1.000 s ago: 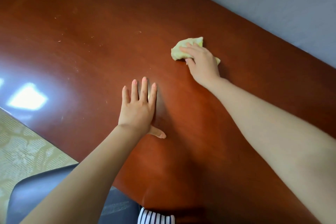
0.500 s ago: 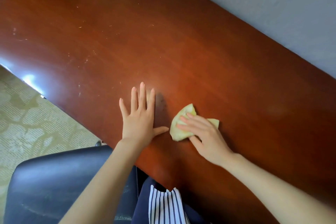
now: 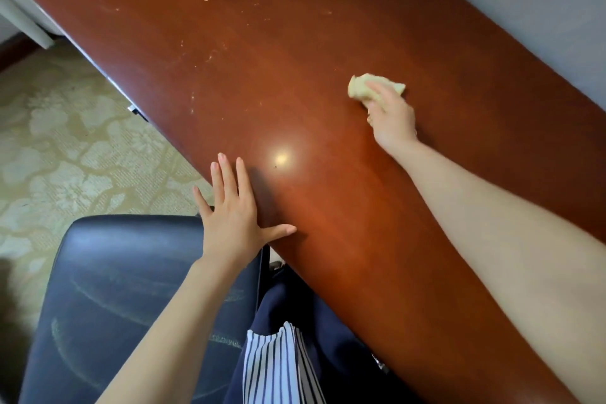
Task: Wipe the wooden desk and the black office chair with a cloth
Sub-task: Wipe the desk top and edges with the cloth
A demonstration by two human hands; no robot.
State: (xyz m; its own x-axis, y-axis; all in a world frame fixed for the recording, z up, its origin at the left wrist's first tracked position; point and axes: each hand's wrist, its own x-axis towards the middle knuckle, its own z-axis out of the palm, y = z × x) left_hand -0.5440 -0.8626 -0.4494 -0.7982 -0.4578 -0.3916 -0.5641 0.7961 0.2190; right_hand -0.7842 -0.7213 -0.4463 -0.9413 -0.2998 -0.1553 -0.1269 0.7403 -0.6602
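Since last frame cloth [image 3: 360, 86] has slid away from left hand [image 3: 232, 216], farther across desk [image 3: 262, 59]. It's gripped bunched by right hand [image 3: 392, 118], fingers curled over; left hand rests flat, fingers spread.

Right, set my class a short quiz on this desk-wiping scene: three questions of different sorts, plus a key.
1. Which hand grips the cloth on the wooden desk?
2. True or false: the left hand has straight fingers and rests at the desk's near edge.
3. The black office chair is: A) below the left arm; B) on the desk; C) beside the cloth.
Key: 1 the right hand; 2 true; 3 A.
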